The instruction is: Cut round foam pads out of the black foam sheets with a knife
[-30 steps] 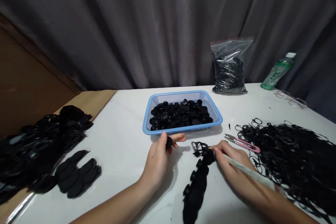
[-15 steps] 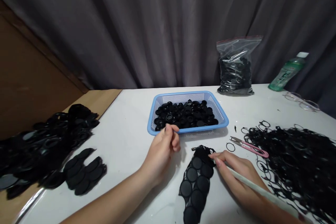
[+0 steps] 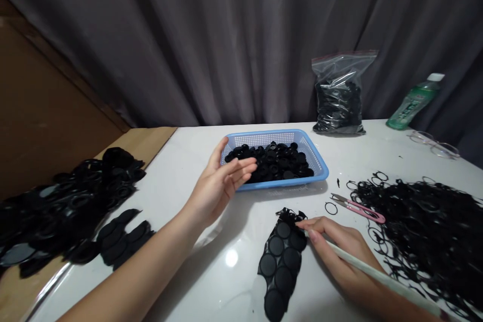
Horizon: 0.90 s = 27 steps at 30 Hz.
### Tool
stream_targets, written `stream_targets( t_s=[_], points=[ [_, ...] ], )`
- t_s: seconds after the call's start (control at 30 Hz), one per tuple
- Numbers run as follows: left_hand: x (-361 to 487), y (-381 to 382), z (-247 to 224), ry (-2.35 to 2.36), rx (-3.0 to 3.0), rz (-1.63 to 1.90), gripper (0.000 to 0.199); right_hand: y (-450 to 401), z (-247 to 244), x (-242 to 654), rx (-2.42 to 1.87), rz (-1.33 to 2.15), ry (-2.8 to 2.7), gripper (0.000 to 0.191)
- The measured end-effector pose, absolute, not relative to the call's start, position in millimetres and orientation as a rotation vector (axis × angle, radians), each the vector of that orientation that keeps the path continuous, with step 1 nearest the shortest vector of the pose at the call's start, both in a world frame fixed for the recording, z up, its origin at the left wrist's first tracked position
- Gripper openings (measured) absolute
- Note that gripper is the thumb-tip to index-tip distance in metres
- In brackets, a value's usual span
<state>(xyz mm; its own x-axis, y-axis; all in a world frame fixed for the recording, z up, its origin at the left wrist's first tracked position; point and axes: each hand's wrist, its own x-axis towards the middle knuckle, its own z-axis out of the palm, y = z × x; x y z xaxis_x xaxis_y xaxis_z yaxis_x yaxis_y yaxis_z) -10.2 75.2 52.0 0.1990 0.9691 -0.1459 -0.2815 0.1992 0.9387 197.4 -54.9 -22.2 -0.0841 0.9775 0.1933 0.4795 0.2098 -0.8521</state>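
Gripping white rod (image 3: 377, 276) in clenched R hand (image 3: 339, 246), tip hidden behind fingers, next to black sheet of round discs (image 3: 281, 261) on white table (image 3: 358, 151). L hand (image 3: 222, 186) open, empty, over blue plastic basket (image 3: 281, 186) w/ black discs (image 3: 283, 161), contact unclear.

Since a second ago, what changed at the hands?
The left hand moved forward over the blue basket and opened, no longer holding the black disc. The right hand stays on the white stick beside the black sheet, which lies flat.
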Motion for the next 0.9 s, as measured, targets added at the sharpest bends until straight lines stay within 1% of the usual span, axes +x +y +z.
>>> stream_targets(
  t_s=[0.13, 0.2, 0.27, 0.33, 0.4, 0.43, 0.5, 0.57, 0.73, 0.8, 0.9],
  points=[
    [-17.1, 79.0, 56.2, 0.939, 1.033, 1.312, 0.03, -57.3, -22.4, 197.8, -1.397, 0.863, -1.606, 0.022],
    [-16.4, 71.4, 53.5, 0.943, 1.166, 1.272, 0.014, -57.6, -20.7, 198.3, -1.414, 0.928, -1.465, 0.024],
    [-12.5, 59.1, 47.9, 0.944, 1.392, 1.099, 0.007, -56.2, -18.2, 198.7, -1.365, 0.991, -1.293, 0.029],
    [-6.6, 45.6, 41.3, 0.916, 1.65, 0.837, 0.012, -53.1, -16.0, 198.7, -1.234, 1.076, -1.116, 0.031],
    [-0.5, 34.1, 34.3, 0.859, 1.831, 0.599, 0.028, -48.9, -14.4, 198.0, -1.079, 1.171, -0.953, 0.031],
    [2.2, 29.8, 30.6, 0.836, 1.868, 0.518, 0.031, -46.8, -13.7, 197.5, -1.022, 1.207, -0.886, 0.03],
    [6.2, 24.6, 22.7, 0.815, 1.84, 0.415, 0.026, -43.2, -12.6, 196.5, -0.987, 1.236, -0.8, 0.028],
    [8.1, 22.7, 14.8, 0.817, 1.717, 0.379, 0.023, -40.8, -11.4, 196.2, -1.018, 1.226, -0.758, 0.026],
    [7.8, 22.4, 4.4, 0.803, 1.309, 0.435, 0.027, -39.8, -10.6, 198.5, -1.012, 1.34, -0.746, 0.027],
    [7.4, 22.6, 3.7, 0.793, 1.254, 0.448, 0.028, -41.0, -12.2, 199.5, -1.007, 1.411, -0.785, 0.029],
    [7.1, 23.6, 2.6, 0.791, 1.256, 0.462, 0.032, -43.3, -15.5, 200.8, -1.054, 1.429, -0.873, 0.03]
  ],
)
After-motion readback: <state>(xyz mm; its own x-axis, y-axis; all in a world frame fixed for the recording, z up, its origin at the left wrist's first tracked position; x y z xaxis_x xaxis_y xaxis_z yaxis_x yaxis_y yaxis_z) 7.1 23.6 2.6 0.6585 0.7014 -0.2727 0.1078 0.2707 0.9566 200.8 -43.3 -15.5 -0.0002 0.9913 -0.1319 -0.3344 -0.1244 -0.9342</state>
